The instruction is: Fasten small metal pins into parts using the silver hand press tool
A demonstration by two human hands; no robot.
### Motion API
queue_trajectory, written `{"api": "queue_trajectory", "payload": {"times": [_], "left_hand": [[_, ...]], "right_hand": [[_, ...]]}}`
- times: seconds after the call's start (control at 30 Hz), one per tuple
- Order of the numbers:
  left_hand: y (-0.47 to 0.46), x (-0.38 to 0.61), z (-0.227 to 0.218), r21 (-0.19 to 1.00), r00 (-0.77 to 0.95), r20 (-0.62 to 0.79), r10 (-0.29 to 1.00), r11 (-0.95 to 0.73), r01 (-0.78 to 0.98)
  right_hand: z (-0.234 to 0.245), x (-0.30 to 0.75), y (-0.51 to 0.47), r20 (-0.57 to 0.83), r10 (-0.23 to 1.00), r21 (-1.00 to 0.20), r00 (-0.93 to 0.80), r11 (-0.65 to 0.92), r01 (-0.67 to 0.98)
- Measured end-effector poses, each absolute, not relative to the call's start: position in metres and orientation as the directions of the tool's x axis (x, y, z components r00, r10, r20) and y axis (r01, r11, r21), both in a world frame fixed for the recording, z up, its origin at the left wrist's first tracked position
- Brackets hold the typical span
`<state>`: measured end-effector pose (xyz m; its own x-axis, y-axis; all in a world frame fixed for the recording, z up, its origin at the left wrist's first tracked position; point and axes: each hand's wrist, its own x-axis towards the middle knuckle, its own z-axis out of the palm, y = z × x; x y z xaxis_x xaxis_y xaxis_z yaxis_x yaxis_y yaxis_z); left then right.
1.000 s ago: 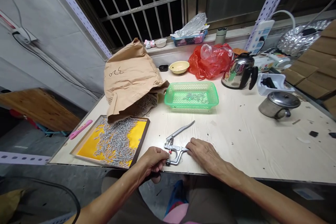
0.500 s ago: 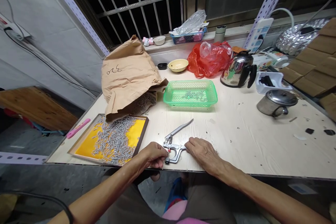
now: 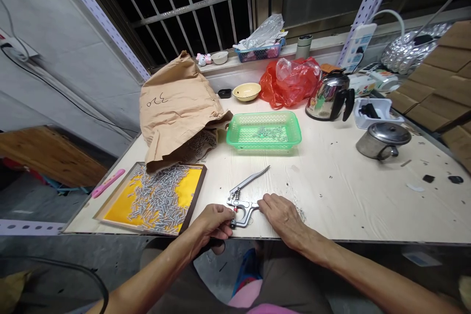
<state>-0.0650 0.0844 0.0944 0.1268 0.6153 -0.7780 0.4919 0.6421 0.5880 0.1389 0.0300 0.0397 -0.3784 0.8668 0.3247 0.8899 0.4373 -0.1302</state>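
A metal hand press tool [image 3: 243, 202] lies at the table's near edge, its long lever raised and pointing up to the right. My left hand [image 3: 212, 221] is curled against the tool's left jaw, fingertips pinched at it; what they hold is too small to make out. My right hand [image 3: 280, 212] rests on the table with bent fingers touching the tool's right side. A yellow tray [image 3: 191, 191] heaped with several small silver metal pieces sits to the left. A green basket [image 3: 290, 127] with a few metal pieces stands further back.
A brown paper sack [image 3: 176, 105] spills metal pieces behind the tray. A pink strip [image 3: 107, 183] lies left of the tray. Further back are a red plastic bag [image 3: 290, 83], a steel kettle [image 3: 327, 95], a lidded steel pot [image 3: 382, 140], a yellow bowl [image 3: 246, 91] and cardboard [image 3: 437, 88].
Both hands stay at the press tool with almost no movement. The view has shifted slightly, so everything sits a little left and higher in the picture.
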Motion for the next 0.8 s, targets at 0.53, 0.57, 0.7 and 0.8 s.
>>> {"api": "queue_trajectory", "payload": {"times": [0.53,0.57,0.7,0.8], "left_hand": [[0.112,-0.06,0.095,0.422,0.117,-0.805,0.582,0.421,0.803],[0.112,-0.06,0.095,0.426,0.127,-0.797,0.591,0.399,0.812],[0.112,-0.061,0.096,0.434,0.158,-0.801,0.577,0.378,0.818],[0.109,-0.062,0.095,0.438,0.144,-0.803,0.579,0.407,0.801]], "right_hand": [[0.033,0.138,0.033,0.427,0.825,-0.096,-0.371,0.449,0.888],[0.033,0.138,0.033,0.424,0.826,-0.096,-0.371,0.449,0.888],[0.032,0.138,0.033,0.436,0.817,-0.096,-0.377,0.459,0.883],[0.036,0.139,0.032,0.472,0.785,-0.064,-0.401,0.485,0.872]]}}
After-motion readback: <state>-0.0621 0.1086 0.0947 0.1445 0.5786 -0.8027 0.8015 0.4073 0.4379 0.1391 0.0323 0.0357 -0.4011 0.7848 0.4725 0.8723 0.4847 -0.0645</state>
